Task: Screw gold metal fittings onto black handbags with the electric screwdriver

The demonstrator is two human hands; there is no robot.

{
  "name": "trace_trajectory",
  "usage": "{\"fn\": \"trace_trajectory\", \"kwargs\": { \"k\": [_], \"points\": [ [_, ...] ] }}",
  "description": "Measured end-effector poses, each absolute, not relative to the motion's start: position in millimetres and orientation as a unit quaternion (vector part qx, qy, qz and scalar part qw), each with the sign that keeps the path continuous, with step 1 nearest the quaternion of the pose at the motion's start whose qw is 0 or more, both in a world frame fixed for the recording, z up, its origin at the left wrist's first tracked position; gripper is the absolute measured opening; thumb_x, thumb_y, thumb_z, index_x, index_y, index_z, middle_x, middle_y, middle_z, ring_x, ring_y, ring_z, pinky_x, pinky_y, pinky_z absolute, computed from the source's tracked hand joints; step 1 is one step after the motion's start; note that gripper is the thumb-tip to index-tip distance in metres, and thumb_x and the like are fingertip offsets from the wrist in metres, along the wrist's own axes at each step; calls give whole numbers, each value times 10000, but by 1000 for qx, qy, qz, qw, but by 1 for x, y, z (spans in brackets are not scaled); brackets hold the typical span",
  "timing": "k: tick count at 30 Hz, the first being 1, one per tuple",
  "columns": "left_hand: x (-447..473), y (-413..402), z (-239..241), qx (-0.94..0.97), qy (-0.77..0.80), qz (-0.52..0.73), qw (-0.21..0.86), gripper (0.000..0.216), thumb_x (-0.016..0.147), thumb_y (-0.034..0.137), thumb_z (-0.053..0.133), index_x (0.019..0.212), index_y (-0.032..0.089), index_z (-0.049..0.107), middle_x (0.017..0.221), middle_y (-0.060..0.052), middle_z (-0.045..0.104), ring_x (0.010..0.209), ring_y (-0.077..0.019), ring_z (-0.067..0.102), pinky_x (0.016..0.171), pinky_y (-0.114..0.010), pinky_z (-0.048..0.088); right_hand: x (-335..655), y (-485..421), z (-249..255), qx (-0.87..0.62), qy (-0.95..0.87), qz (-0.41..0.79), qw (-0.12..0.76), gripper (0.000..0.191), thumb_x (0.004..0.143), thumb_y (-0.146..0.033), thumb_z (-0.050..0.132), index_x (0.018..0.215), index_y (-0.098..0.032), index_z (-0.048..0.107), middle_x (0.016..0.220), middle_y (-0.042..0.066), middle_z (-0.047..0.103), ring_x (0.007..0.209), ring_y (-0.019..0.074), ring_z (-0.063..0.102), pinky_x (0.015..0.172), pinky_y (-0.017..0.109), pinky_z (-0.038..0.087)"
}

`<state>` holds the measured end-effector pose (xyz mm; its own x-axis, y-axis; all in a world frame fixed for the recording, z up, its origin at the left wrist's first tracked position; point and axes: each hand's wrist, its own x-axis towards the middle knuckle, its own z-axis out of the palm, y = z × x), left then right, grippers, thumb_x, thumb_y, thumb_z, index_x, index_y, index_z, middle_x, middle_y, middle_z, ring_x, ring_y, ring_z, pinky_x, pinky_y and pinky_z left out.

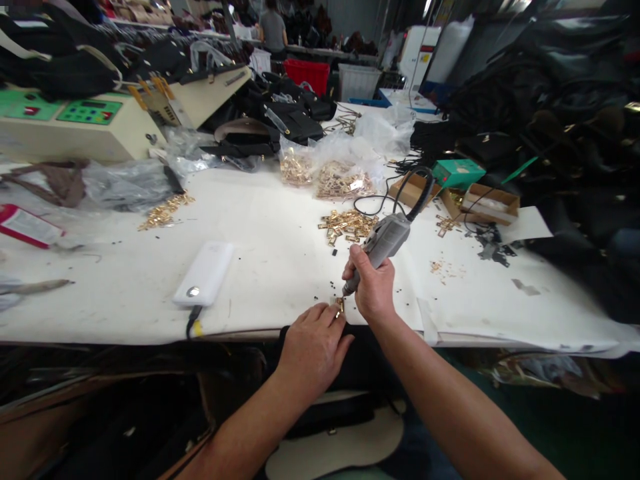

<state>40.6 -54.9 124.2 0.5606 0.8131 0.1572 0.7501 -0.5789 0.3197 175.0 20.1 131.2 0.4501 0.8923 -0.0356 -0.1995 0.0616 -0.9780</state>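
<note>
My right hand [373,283] is wrapped round a grey corded electric screwdriver [387,239], tilted with its tip down. The tip meets, or nearly meets, a small gold metal fitting [340,306] at the table's front edge. Fingers of my left hand [317,340] press together on that fitting, partly covering it. Black material [363,343] hangs below the fitting at the edge, mostly hidden by my hands. Tiny dark bits, perhaps screws, are scattered near the tip. Beyond the screwdriver lies a pile of gold fittings [347,225].
A white power bank [205,273] with a cable lies to the left. Clear bags of gold parts [345,179] stand farther back. Small cardboard boxes [490,203] are at right, black bags [295,117] behind. A beige machine [115,130] occupies the left. Another person [273,30] is far off.
</note>
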Motion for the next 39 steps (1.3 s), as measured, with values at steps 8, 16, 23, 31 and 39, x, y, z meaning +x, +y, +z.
{"fn": "trace_trajectory", "kwargs": {
  "k": [8, 16, 23, 31, 39],
  "points": [
    [41, -55, 124, 875, 449, 142, 113, 308, 915, 292, 680, 1195, 166, 655, 1255, -94, 679, 1147, -296, 601, 957, -474, 555, 175, 18, 127, -544, -339, 418, 643, 462, 797, -580, 746, 622, -172, 617, 498, -2, 576, 390, 108, 463, 370, 252, 377],
    [40, -55, 122, 873, 450, 151, 113, 292, 905, 283, 689, 1177, 180, 661, 1235, -101, 681, 1147, -297, 604, 941, -482, 559, 174, 19, 135, -557, -369, 418, 616, 458, 805, -537, 741, 559, -181, 593, 488, 2, 581, 412, 105, 474, 422, 248, 400],
    [40, -55, 123, 873, 451, 142, 121, 301, 910, 285, 682, 1190, 176, 659, 1218, -96, 686, 1139, -296, 603, 963, -480, 552, 171, 17, 142, -569, -420, 408, 578, 360, 805, -371, 677, 516, -198, 553, 471, -1, 563, 435, 119, 488, 456, 252, 425],
    [41, -55, 121, 871, 455, 140, 126, 321, 920, 294, 669, 1215, 168, 655, 1263, -106, 674, 1178, -297, 588, 993, -483, 543, 168, 18, 143, -548, -467, 431, 543, 264, 742, -279, 654, 537, -209, 503, 465, -25, 522, 429, 111, 470, 444, 244, 385],
    [40, -55, 121, 872, 451, 157, 104, 269, 909, 274, 680, 1166, 198, 675, 1213, -99, 689, 1124, -283, 617, 938, -466, 559, 172, 21, 141, -535, -462, 449, 547, 365, 778, -427, 723, 553, -194, 554, 460, -11, 548, 425, 118, 496, 446, 243, 417]
  ]
}}
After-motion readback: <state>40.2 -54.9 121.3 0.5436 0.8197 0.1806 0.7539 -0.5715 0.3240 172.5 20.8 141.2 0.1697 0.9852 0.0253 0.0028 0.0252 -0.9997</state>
